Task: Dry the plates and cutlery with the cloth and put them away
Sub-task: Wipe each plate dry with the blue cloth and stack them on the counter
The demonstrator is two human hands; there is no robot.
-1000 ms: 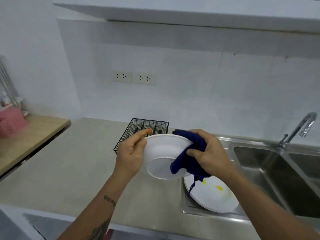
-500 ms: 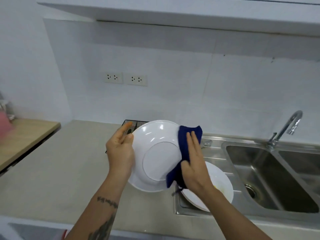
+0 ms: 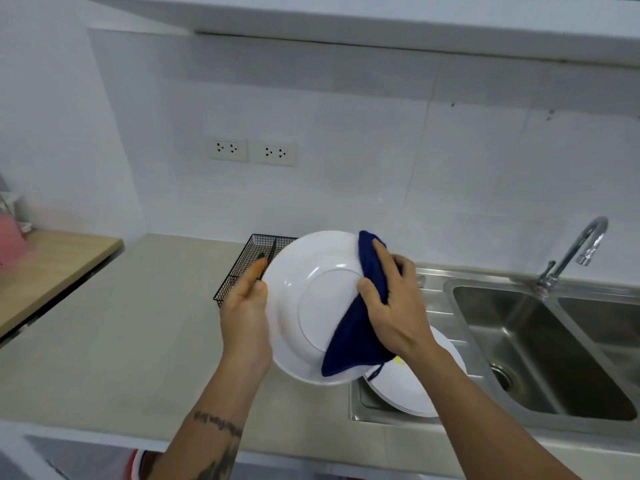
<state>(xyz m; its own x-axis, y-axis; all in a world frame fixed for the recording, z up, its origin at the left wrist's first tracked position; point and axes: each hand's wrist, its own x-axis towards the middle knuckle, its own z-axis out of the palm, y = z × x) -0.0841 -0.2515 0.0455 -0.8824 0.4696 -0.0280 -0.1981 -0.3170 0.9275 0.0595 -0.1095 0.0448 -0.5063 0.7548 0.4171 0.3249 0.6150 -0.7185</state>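
Plate: you are holding the white plate (image 3: 311, 306) tilted on edge, its underside facing you, just above the counter (image 3: 121, 341) and partly over the left end of the sink drainboard (image 3: 440, 306).
Left hand: your left hand (image 3: 246, 317) is bracing the plate's left rim with fingers nearly straight, thumb lying against the edge; it is propping more than gripping.
Right hand: your right hand (image 3: 394, 306) is curling round the blue cloth (image 3: 360, 327) and pressing it onto the plate's right side, thumb on the underside.
Slip risk: with the left fingers flat, a hard wipe is likely to be pushing the plate out of that hand, probably while it is wet.
Drop zone: the second plate (image 3: 415, 393) is lying on the drainboard directly below, so a dropped plate would probably be striking it.
Basket: the wire cutlery basket (image 3: 242, 271) is sitting just behind the plate's left rim; swinging the rim back could be knocking it.
Cloth tail: a loop is dangling over the lower plate and could be snagging.
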